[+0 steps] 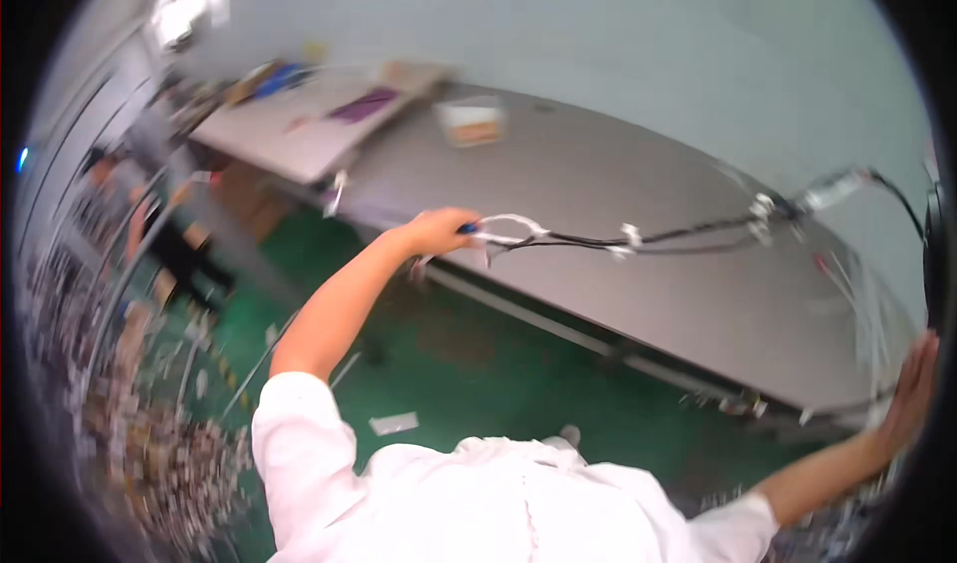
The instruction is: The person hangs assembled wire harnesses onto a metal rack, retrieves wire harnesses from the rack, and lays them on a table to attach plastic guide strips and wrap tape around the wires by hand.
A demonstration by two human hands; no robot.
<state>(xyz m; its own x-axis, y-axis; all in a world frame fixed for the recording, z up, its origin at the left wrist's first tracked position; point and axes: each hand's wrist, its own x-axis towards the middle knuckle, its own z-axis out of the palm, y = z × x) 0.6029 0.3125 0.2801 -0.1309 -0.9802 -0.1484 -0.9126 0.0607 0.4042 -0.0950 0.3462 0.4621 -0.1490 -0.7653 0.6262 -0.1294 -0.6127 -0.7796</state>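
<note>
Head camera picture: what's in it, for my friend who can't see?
A person's left hand holds the end of a black cable bundle stretching across a grey table. The open right hand is near the picture's right edge; whether it touches anything is unclear.

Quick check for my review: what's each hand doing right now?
Left hand: closed, holding one end of the cable harness.
Right hand: at the picture's rim; open or gripping, cannot tell.
</note>
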